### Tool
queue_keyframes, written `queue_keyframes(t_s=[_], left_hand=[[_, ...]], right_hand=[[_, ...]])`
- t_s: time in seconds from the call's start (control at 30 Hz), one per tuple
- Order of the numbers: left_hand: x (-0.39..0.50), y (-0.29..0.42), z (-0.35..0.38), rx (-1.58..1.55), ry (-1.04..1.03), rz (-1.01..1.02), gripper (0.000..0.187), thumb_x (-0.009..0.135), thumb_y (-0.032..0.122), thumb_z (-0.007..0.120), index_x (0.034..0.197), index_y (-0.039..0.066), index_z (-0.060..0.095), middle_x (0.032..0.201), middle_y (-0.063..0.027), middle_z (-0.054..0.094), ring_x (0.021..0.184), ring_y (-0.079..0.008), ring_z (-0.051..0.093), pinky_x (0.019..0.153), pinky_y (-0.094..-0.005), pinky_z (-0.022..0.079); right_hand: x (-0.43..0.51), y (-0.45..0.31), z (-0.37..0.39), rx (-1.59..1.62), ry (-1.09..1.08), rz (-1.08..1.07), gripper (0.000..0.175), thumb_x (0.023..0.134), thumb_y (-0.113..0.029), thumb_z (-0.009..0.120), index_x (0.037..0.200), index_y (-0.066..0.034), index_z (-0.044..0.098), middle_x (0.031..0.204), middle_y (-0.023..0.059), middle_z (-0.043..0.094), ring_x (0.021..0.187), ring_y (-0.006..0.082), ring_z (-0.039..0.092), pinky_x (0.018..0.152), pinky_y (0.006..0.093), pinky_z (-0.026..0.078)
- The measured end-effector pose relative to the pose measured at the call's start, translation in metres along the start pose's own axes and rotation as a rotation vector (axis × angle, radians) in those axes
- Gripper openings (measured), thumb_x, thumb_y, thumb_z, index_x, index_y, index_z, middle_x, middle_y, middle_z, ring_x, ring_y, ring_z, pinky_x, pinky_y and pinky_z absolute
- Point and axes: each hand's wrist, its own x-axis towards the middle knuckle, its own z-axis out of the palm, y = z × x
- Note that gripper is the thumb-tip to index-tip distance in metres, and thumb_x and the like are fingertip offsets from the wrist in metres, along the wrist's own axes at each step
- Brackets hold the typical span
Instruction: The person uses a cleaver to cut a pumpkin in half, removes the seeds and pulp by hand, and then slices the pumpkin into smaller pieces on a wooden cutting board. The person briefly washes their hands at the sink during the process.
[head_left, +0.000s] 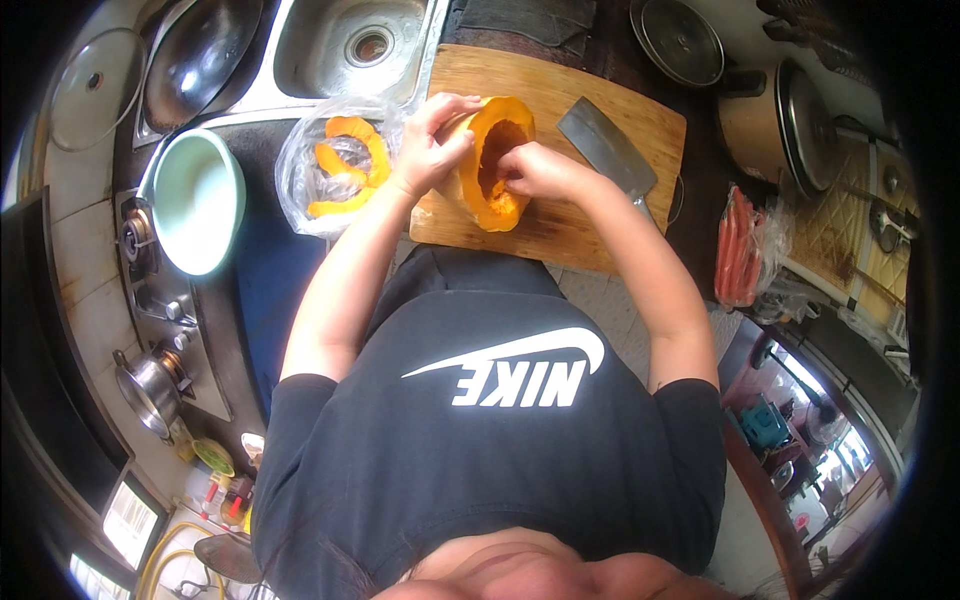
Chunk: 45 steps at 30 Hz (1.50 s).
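Note:
A cut piece of pumpkin (466, 180) with an open, hollow end rests on its side on a wooden cutting board (630, 120). My left hand (435, 142) grips its outside at the upper left, with the thumb near the cut rim. The fingers of my right hand (536, 171) are inside the hollow, pinched at the stringy orange pulp (504, 201); the fingertips are partly hidden. To the right on the board lies a cleaver (607, 146), its handle pointing towards me. Curved pumpkin slices (381, 161) lie in a clear plastic bag (294, 169) left of the board.
Beyond the bag is a steel sink (322, 64). A pale green basin (199, 202) and a wok (199, 64) stand at the left, near a gas stove (169, 300) with a steel pot (150, 394). Packaged red sausages (739, 247) and a large lidded pot (757, 124) are at the right.

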Motion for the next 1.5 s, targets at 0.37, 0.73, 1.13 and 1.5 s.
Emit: queue_keyframes(t_s=[0.37,0.73,1.13,1.5], left_hand=[[0.003,0.002,-0.002,-0.02,-0.034,0.001,0.032,0.073,0.014,0.06,0.102,0.001,0.064,0.106,-0.0133,0.064,0.102,-0.0252,0.06,0.091,-0.0336,0.046],[0.002,-0.001,-0.01,-0.182,-0.072,-0.121,0.036,0.077,0.013,0.058,0.109,-0.003,0.06,0.114,-0.0142,0.059,0.114,-0.0238,0.053,0.101,-0.0341,0.038],[0.004,-0.001,-0.009,-0.184,-0.043,-0.09,0.033,0.073,0.006,0.057,0.105,-0.003,0.062,0.109,-0.0141,0.062,0.108,-0.0229,0.058,0.097,-0.0325,0.043],[0.009,0.004,-0.009,-0.104,-0.062,-0.081,0.032,0.072,0.009,0.058,0.102,-0.001,0.063,0.108,-0.0145,0.062,0.106,-0.0242,0.059,0.095,-0.033,0.044]], right_hand=[[0.01,0.007,0.015,-0.098,-0.1,-0.082,0.026,0.08,-0.01,0.062,0.105,-0.0003,0.063,0.101,0.0203,0.065,0.096,0.0334,0.062,0.083,0.0395,0.049],[0.003,0.006,0.022,0.061,0.105,-0.067,0.02,0.083,-0.007,0.059,0.101,0.0008,0.063,0.099,0.0213,0.063,0.091,0.035,0.062,0.081,0.0393,0.05],[-0.004,-0.001,0.012,0.109,0.046,-0.134,0.022,0.082,-0.008,0.058,0.101,0.003,0.062,0.099,0.0202,0.064,0.09,0.0344,0.062,0.082,0.0379,0.051],[0.006,-0.035,-0.001,-0.228,-0.225,-0.012,0.028,0.074,-0.005,0.064,0.102,-0.0005,0.064,0.098,0.0181,0.065,0.092,0.0313,0.062,0.082,0.0371,0.05]])
